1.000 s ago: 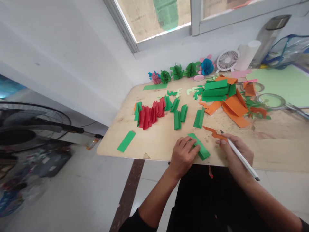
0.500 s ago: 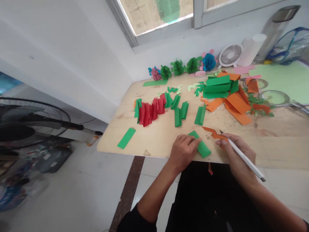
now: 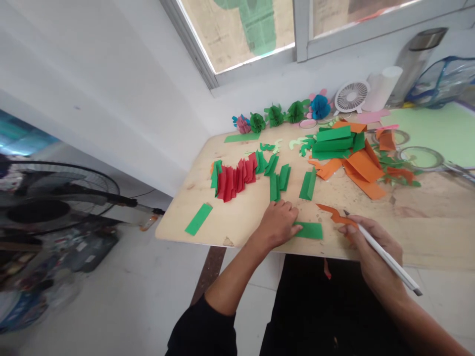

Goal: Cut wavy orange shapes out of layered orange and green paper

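My left hand (image 3: 279, 225) lies at the table's front edge with fingers curled on a green paper strip (image 3: 311, 230). The strip lies sideways, and its left end is hidden beneath the hand. In my right hand (image 3: 374, 247) are a white pen (image 3: 389, 259), tilted with its dark tip up and left, and a wavy orange paper cutout (image 3: 334, 213) pinched by the fingers. Beyond the left hand stand folded green papers (image 3: 274, 187), with another folded green piece (image 3: 308, 185) to their right. A row of folded red papers (image 3: 235, 177) sits farther left.
A flat green strip (image 3: 199, 219) lies at the left. Stacked green papers (image 3: 334, 143), orange papers (image 3: 365, 168) and tape rolls (image 3: 421, 157) fill the right. Paper figures (image 3: 275, 115), a small white fan (image 3: 352, 96) and a bottle (image 3: 417, 64) line the wall.
The green strip under my left hand has turned from slanting to sideways. That hand has shifted slightly along with it. My right hand still holds the pen and orange cutout; the view has tilted up.
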Demonstrator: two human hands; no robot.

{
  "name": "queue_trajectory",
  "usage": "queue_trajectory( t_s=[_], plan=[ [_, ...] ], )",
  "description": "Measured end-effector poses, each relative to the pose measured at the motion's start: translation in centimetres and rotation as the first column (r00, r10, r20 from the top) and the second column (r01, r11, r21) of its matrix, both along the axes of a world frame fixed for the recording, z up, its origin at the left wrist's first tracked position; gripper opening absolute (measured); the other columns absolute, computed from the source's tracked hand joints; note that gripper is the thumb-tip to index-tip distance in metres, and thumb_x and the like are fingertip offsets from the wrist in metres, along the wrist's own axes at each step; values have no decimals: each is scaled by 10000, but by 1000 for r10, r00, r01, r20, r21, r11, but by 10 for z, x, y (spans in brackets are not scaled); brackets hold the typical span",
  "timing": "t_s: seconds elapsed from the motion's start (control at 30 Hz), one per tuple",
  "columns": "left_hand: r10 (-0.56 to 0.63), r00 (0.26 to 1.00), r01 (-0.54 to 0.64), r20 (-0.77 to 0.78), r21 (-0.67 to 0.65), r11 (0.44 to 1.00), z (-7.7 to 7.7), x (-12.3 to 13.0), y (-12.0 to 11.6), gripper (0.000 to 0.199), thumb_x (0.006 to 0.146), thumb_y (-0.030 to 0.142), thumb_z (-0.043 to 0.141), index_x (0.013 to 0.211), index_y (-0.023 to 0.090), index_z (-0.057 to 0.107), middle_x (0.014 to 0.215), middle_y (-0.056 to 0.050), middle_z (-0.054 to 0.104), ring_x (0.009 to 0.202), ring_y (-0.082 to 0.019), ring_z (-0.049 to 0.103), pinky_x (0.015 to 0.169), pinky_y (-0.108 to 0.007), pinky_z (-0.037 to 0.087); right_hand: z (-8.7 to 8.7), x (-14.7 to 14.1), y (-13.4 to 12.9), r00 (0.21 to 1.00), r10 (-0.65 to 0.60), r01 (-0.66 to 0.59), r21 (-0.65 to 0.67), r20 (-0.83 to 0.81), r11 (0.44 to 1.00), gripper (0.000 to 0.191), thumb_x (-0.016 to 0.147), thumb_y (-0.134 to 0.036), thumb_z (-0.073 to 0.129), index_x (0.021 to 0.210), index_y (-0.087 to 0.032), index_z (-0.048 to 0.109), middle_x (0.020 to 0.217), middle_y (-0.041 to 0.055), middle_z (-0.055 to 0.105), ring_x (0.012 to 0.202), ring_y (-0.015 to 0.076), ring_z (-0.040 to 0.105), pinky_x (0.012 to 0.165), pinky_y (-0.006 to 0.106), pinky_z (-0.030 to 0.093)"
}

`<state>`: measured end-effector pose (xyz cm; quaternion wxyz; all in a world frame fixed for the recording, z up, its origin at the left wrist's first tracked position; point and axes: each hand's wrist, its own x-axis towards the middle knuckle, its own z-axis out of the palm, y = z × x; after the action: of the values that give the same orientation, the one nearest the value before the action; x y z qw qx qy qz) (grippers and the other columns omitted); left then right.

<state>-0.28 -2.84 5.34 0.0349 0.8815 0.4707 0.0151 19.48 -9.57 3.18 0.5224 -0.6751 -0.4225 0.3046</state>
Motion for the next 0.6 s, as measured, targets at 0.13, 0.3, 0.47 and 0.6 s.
queue_trajectory(
  t_s=[0.13, 0.3, 0.47, 0.6],
  plan=[
    [188, 981, -188, 50, 11, 982, -12, 4, -18, 258, 836, 330, 682, 642, 170, 627, 656, -50, 638, 730, -236, 623, 705, -356, 447, -3, 1, 0, 1000, 7, -7, 6, -13, 1000, 322, 759, -462, 674, 960, -211, 704, 783, 50, 749, 789, 221, 707, 762, 369, 560],
    [315, 937, -319, 154, 3, 948, -22, 15, -45, 305, 909, 326, 570, 641, 191, 625, 605, -27, 638, 608, -192, 613, 594, -300, 437, -2, 0, -1, 1000, 20, -20, -11, -8, 1000, 289, 766, -463, 663, 935, -231, 701, 777, 35, 748, 796, 212, 705, 784, 366, 553],
    [101, 864, -145, 494, 52, 988, -25, -5, -51, 198, 918, 166, 488, 1021, 202, 653, 963, -48, 701, 907, -181, 641, 826, -314, 515, 1, -1, -2, 998, 29, -29, -1, -48, 1000, 295, 761, -441, 676, 949, -215, 697, 766, 42, 749, 758, 212, 707, 708, 341, 557],
    [-151, 912, 115, 381, 117, 986, -29, -23, -46, 250, 909, 171, 536, 1116, 243, 655, 1232, -57, 637, 1160, -211, 552, 991, -393, 452, 2, -3, -1, 997, 22, -25, -44, -71, 999, 304, 762, -443, 681, 960, -214, 701, 769, 43, 751, 761, 204, 700, 717, 332, 547]
  ],
)
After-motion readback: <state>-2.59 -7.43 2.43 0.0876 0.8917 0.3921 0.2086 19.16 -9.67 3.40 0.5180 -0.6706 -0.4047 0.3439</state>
